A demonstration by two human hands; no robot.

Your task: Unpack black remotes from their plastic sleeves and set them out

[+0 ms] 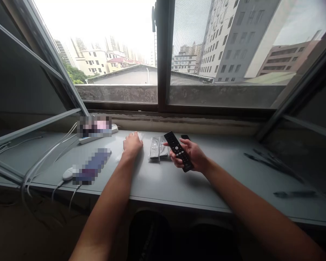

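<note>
My right hand is closed round a black remote control, holding it button side up above the grey sill. A second small black object shows just behind my fingers. My left hand rests palm down on the sill, its fingers over a small white object that is mostly hidden. Between my hands lie two remotes in clear plastic bags.
A white power strip with white cables lies at the left, near a white charger and a blurred flat object. Dark tools lie at the right. The window frame rises behind.
</note>
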